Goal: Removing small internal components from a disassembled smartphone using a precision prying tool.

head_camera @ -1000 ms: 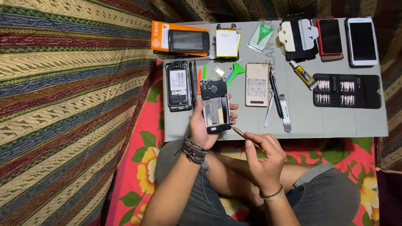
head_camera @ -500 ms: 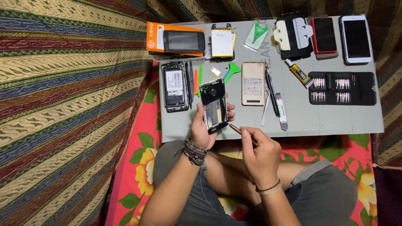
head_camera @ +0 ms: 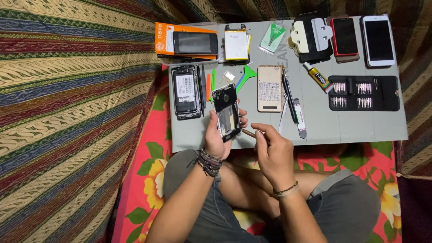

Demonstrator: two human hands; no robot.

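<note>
My left hand (head_camera: 217, 137) grips an opened phone (head_camera: 226, 112) with its back cover off, holding it upright over the near edge of the grey work mat (head_camera: 324, 128). My right hand (head_camera: 272, 150) pinches a thin screwdriver (head_camera: 249, 133) whose tip points at the phone's lower right edge. Both hands hover above my crossed legs.
On the mat lie another opened phone (head_camera: 185, 91), a gold phone back (head_camera: 269, 88), a black screwdriver bit case (head_camera: 363, 92), a glue tube (head_camera: 319, 77), tweezers (head_camera: 290, 95), green and orange pry tools (head_camera: 245, 74), a battery (head_camera: 236, 44), an orange box (head_camera: 186, 41) and three phones at the far right.
The phone in my left hand has tilted and risen a little. My right hand has moved left, bringing the screwdriver tip up to the phone's edge.
</note>
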